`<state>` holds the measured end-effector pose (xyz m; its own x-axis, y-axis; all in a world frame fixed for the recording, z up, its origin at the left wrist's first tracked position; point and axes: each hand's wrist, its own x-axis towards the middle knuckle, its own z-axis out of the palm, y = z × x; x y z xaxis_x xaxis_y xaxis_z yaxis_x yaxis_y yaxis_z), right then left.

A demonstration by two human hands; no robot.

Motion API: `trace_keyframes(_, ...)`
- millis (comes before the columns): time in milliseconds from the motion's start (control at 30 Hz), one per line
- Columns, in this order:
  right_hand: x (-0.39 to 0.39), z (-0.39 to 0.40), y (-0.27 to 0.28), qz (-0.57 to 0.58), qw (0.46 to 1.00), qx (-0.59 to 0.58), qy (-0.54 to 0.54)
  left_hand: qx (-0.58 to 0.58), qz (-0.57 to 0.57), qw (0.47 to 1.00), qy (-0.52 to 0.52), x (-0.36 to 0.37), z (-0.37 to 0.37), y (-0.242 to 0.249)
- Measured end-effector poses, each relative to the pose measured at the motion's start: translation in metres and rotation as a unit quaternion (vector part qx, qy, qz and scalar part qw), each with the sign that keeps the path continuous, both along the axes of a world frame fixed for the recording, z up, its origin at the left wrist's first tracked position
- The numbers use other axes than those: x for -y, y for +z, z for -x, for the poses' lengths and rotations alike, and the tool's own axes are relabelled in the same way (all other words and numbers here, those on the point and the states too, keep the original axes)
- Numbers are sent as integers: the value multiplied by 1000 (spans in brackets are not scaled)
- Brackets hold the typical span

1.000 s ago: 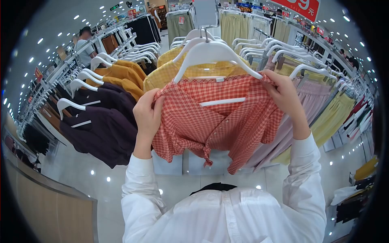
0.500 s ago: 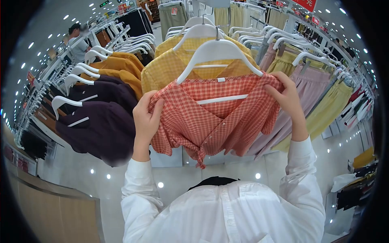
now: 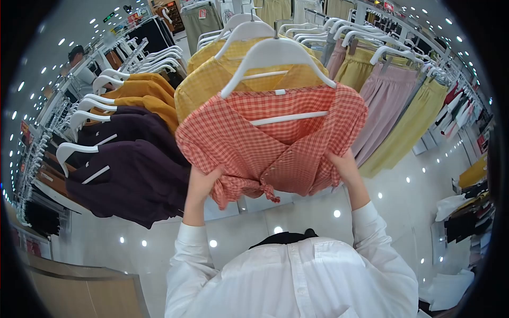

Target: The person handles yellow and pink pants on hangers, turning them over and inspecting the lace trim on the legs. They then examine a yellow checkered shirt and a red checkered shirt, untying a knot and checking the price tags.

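A red checked blouse [image 3: 302, 164] with a knotted front hem hangs facing me on a white hanger [image 3: 278, 53]. My left hand [image 3: 203, 183] is closed on its lower left side near the sleeve, the thumb in front and the other fingers hidden by cloth. On the opposite side, my right hand [image 3: 343, 165] grips the blouse around the sleeve edge, its fingers partly behind the fabric. Directly behind hang yellow checked blouses [image 3: 201, 87] on white hangers.
Dark purple tops [image 3: 132, 177] and mustard tops [image 3: 151, 90] hang at left. Pink trousers [image 3: 389, 100] and yellow trousers [image 3: 419, 122] hang at right. A wooden counter [image 3: 90, 291] stands at lower left. A person [image 3: 79, 66] is at the far left.
Both my hands have moved down from the blouse's shoulders to its lower sides. The shoulders now lie smoother over the hanger, and the view has shifted slightly.
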<state>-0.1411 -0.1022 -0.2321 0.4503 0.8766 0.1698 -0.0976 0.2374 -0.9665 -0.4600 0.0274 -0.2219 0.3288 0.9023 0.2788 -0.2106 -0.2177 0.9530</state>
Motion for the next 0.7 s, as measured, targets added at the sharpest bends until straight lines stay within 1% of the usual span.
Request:
trace_keyframes(33, 3, 2, -5, 1, 1000, 0, -3, 0, 1, 1000, -3, -1, -1, -20)
trace_keyframes(67, 7, 4, -9, 118, 993, -10, -2, -17, 19, 999, 28, -1, -2, -41)
trace_keyframes(100, 10, 6, -15, 232, 972, -20, 0, -34, 36, 997, 59, 0, -2, -56)
trace_keyframes(133, 10, 7, -34, 101, 995, 11, -4, -33, 36, 997, 58, 1, -1, -67)
trace_keyframes(200, 12, 1, -56, 94, 995, 11, -13, -60, 102, 990, 78, 7, 4, -85)
trace_keyframes(233, 16, -3, -63, 86, 996, 11, -21, -61, 105, 990, 77, 8, 8, -93)
trace_keyframes(300, 21, -8, -65, 74, 997, 0, -23, -83, 177, 975, 103, 6, 15, -106)
trace_keyframes(333, 24, -11, -66, 59, 998, -9, -23, -60, 165, 976, 131, 7, 15, -112)
trace_keyframes(367, 27, -15, -70, 60, 998, -13, -24, -63, 165, 976, 131, 11, 10, -113)
trace_keyframes(433, 30, -24, -80, 40, 999, -10, -31, 49, 67, 958, 274, 17, -2, -112)
trace_keyframes(467, 34, -24, -77, 39, 999, -12, -31, 49, 79, 963, 254, 17, 2, -118)
trace_keyframes(500, 38, -21, -72, 17, 999, 0, -28, 47, 78, 963, 254, 25, -4, -117)
trace_keyframes(567, 52, -25, -66, -5, 1000, 11, -24, 130, 44, 934, 329, 41, -19, -115)
trace_keyframes(600, 62, -30, -64, 12, 999, 50, 8, 91, 103, 921, 364, 52, -27, -115)
trace_keyframes(633, 71, -36, -65, 27, 995, 90, 40, 89, 103, 921, 365, 63, -35, -120)
trace_keyframes(667, 79, -46, -74, 14, 990, 132, 38, 107, 213, 899, 367, 75, -43, -130)
trace_keyframes(700, 88, -57, -85, 13, 990, 131, 40, 124, 320, 866, 364, 90, -54, -140)
